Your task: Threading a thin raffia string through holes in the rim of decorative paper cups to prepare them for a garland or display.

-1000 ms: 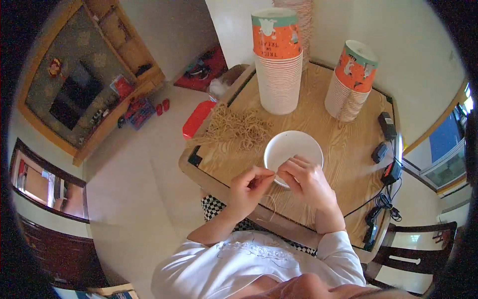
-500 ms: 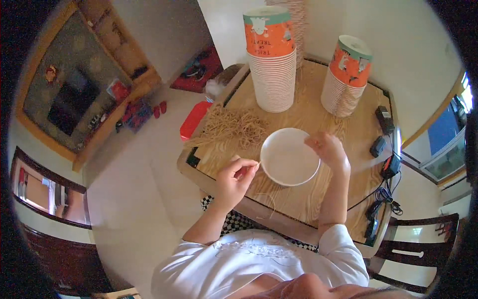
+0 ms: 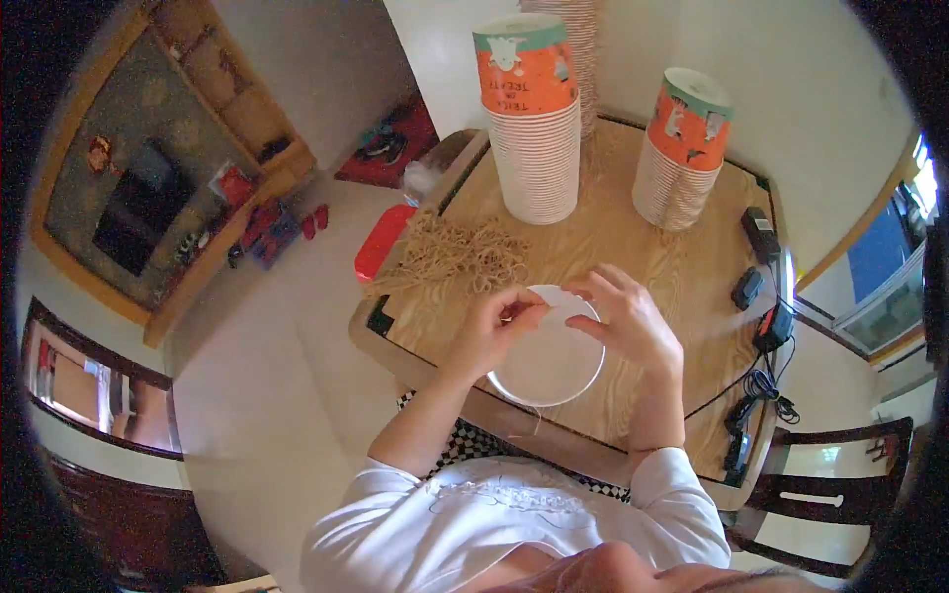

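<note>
A white round paper bowl lies on the wooden table near its front edge. My left hand is over the bowl's far left rim, its fingertips pinched on a thin tan rubber band. My right hand rests on the bowl's far right rim with its fingers curled over the edge, holding it. The fingertips of both hands almost meet above the rim. A loose heap of tan rubber bands lies on the table just beyond my left hand.
Two tall stacks of orange-topped paper cups stand at the back, one in the middle and one at the right. A red flat box hangs over the left edge. Black chargers and cables lie along the right edge.
My right hand has come back from the far right to the bowl's rim. My left hand has moved right to meet it. The bowl now lies closer to the table's front edge.
</note>
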A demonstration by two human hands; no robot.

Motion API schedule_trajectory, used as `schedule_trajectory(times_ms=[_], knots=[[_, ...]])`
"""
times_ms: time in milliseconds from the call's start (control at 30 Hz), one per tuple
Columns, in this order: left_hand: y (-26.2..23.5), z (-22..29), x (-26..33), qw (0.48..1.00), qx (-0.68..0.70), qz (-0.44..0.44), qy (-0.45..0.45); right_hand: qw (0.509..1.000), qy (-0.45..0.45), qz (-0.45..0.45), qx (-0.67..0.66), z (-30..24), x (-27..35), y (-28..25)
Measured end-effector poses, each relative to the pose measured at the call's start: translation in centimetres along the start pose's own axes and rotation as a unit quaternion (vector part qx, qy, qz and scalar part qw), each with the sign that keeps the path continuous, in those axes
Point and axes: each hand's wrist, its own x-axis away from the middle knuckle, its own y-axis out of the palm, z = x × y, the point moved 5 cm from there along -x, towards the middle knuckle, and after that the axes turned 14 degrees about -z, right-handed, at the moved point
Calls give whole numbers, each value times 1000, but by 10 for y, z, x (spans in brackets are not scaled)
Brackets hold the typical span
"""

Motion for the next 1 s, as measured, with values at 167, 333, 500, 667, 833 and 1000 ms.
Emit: schedule_trajectory(times_ms=[167,333,500,667,833,1000], knots=[[8,2,-16,998,33,-38,-28,1000,-11,12,-3,7,-6,7],[9,-6,-24,999,3,-34,-15,996,-79,26,20,7,-3,0],[13,0,-25,998,-56,0,13,996,-82,20,15,16,1,1],[14,10,-27,975,-218,27,46,996,44,-76,-35,37,0,11],[21,-11,-36,915,-403,12,25,989,139,-48,26,82,0,17],[27,-37,-44,899,-437,-4,36,983,145,-100,54,125,2,38]])
